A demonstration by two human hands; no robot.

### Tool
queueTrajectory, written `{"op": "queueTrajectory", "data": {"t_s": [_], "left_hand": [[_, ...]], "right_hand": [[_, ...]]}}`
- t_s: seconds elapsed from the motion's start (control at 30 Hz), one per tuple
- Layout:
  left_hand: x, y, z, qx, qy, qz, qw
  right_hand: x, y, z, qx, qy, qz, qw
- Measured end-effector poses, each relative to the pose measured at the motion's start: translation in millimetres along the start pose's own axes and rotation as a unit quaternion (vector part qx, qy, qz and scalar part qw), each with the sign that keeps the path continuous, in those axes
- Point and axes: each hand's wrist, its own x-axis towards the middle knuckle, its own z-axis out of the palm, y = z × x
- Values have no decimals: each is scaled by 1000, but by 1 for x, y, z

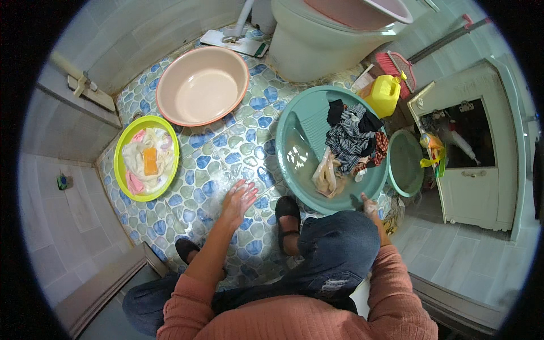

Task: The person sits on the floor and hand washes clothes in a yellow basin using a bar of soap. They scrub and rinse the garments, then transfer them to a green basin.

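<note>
My left hand (240,198) is open, with wet, soapy fingers spread above the patterned floor, and holds nothing. My right hand (370,207) is at the near right rim of a large teal washbasin (284,180), beside my knee. Its thumb tip shows by the rim; the other fingers are mostly hidden, so its grip is unclear. In the basin are cloudy water, a ribbed washboard slope (313,120), a beige cloth (327,177), and a heap of dark striped clothes (347,136). A lime-green basin (118,163) at the left holds white and pink laundry (136,156) under an orange soap bar (150,161).
A pale pink basin (201,90) stands at the back left, near a flat mop (235,42). Behind are a toilet (317,48), a yellow jug (383,96) and a pink broom (396,71). A small green basin (405,161) and a white cabinet (476,195) stand to the right.
</note>
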Motion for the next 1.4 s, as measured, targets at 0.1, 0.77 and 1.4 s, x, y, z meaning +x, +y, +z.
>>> {"op": "queueTrajectory", "data": {"t_s": [0.1, 0.77, 1.4], "left_hand": [[-3, -8, -10, -12, 13, -2, 1000], [-27, 52, 27, 1, 71, 68, 995], [-221, 189, 93, 195, -56, 219, 954]], "right_hand": [[-21, 24, 44, 45, 13, 16, 999], [-107, -143, 61, 517, -304, 141, 788], [-81, -365, -132, 207, -208, -309, 905]]}}
